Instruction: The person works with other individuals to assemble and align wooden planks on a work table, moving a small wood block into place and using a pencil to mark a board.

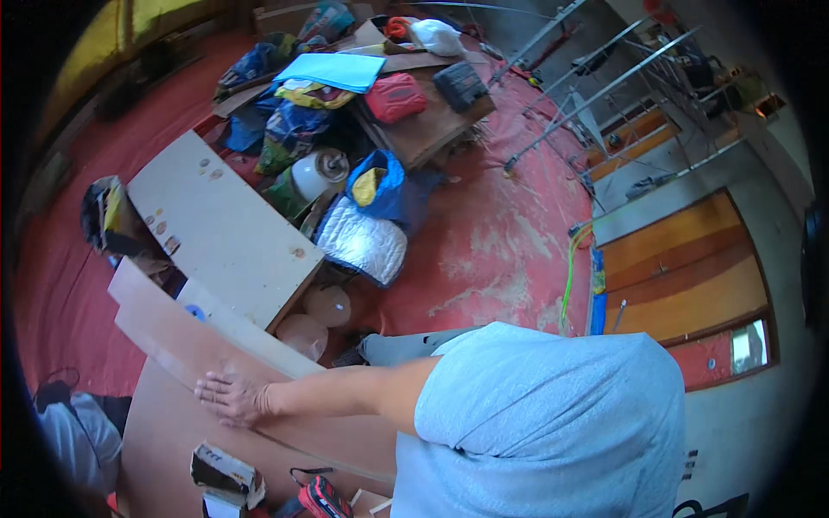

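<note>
My right hand [231, 399] lies palm down with its fingers stretched out on a thin reddish-brown wooden board [164, 324]. This board rests along a larger sheet of similar colour [173, 423]. From the right, my bare forearm reaches across in a light blue short sleeve. Nearer the lower edge, a worn open box [226, 470] stands on the sheet, and a red and black device with a strap [324, 498] lies to its right. A pale strip of board [246, 332] runs just beyond the hand. My left hand does not show.
Beyond the boards stands a pale panel [224, 233]. Bags, a red case [395, 97] and a dark case [460, 86] are piled behind it. Metal scaffolding [596, 95] stands at the far right on the dusty red floor covering [509, 250]. Someone's light blue clothing [82, 440] shows lower left.
</note>
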`<state>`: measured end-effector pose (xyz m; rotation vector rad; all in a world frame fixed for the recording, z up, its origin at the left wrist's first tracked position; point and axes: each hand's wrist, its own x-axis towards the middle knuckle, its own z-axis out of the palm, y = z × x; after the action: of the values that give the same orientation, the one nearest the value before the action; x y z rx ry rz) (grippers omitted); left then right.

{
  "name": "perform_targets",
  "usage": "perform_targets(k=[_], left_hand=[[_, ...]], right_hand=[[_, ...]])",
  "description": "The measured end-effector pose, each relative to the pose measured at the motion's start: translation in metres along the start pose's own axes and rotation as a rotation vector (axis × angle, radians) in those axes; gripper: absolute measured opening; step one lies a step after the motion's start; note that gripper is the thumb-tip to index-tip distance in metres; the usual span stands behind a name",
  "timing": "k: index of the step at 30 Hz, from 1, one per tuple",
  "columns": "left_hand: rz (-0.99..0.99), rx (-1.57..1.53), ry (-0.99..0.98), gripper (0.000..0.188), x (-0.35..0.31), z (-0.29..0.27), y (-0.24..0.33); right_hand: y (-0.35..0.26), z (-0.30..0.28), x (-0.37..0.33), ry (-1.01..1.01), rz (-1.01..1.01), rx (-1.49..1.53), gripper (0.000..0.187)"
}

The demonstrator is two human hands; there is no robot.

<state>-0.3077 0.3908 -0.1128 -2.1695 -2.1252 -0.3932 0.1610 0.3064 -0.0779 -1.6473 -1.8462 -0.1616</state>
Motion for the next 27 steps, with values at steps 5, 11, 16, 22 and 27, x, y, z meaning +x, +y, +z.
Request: perform_targets(k=[5, 11, 16, 22, 27], left_hand=[[0.072, -0.036, -0.039, 0.030, 0.016, 0.024, 0.050], [0.137, -0.072, -0.071, 0.028, 0.029, 0.043, 0.088], [0.169, -0.074, -0.078, 0.027, 0.038, 0.045, 0.095], [0.175, -0.070, -0.066, 0.025, 0.044, 0.037, 0.094], [0.162, -0.055, -0.058, 0.024, 0.042, 0.020, 0.085]], right_hand=[[0.000, 0.003, 0.002, 0.108, -0.058, -0.042, 0.078], [0.002, 0.007, -0.002, 0.074, -0.047, -0.027, 0.081], [0.001, 0.005, -0.001, 0.063, -0.045, 0.006, 0.082], [0.001, 0.011, -0.001, 0.068, -0.039, 0.030, 0.083], [0.000, 0.011, -0.003, 0.038, -0.044, 0.041, 0.082]])
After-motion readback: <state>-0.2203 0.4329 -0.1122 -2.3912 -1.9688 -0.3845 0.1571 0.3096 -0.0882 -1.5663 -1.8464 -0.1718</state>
